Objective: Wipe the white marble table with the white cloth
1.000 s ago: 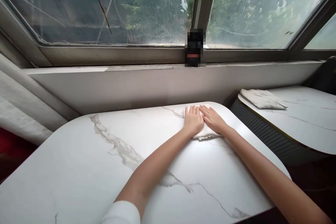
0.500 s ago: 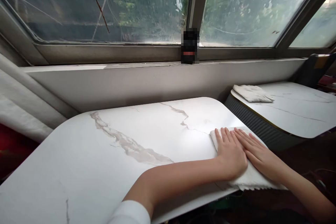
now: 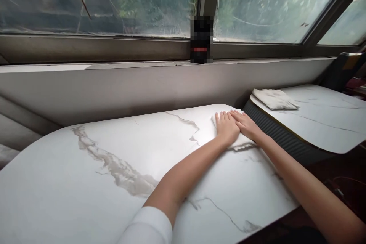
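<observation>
My left hand lies flat on a white cloth, fingers stretched forward. Beside it, my right hand also presses flat on the cloth, its fingertips touching the left hand's edge. Neither hand grips the cloth. Both hands cover most of it; its ragged near edge and a strip at the left show. Under the cloth is the white marble-patterned tabletop, near its rounded far right corner.
A second marble-patterned table stands to the right, with a folded white cloth on its near left corner. Between the tables is a dark ribbed surface. A blurred-out black object stands on the window ledge behind.
Both hands and the cloth have slid away from me, from the table's near right edge to its far right corner. The camera view has shifted slightly.
</observation>
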`<state>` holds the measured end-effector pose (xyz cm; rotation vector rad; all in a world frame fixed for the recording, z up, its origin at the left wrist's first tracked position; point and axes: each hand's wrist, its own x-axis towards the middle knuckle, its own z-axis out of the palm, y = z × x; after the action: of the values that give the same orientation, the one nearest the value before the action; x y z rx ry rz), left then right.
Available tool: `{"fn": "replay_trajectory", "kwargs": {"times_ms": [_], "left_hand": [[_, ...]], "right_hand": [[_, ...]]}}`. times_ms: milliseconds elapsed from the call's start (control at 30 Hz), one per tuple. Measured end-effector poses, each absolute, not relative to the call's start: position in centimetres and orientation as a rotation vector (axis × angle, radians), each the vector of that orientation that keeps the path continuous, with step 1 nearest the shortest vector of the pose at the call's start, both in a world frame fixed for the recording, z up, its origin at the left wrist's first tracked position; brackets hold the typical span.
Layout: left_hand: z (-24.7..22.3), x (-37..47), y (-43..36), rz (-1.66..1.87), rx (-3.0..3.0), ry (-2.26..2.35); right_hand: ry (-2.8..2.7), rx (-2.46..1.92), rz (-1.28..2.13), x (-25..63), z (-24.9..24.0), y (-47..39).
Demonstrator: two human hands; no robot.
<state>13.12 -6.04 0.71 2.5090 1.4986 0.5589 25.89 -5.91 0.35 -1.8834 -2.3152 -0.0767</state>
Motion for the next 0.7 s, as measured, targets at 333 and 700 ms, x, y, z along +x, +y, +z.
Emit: {"fn": "replay_trajectory", "kwargs": {"times_ms": [333, 700], "left_hand": [[0.2, 11.7, 0.1, 0.612, 2.52, 1.577], [0.2, 11.7, -8.9, 0.576, 2.735, 1.317]], "right_hand": [[-2.293, -1.893, -0.038, 23.8, 0.9, -0.1], [-2.261, -1.945, -0.217, 25.3, -0.2, -11.7]]}}
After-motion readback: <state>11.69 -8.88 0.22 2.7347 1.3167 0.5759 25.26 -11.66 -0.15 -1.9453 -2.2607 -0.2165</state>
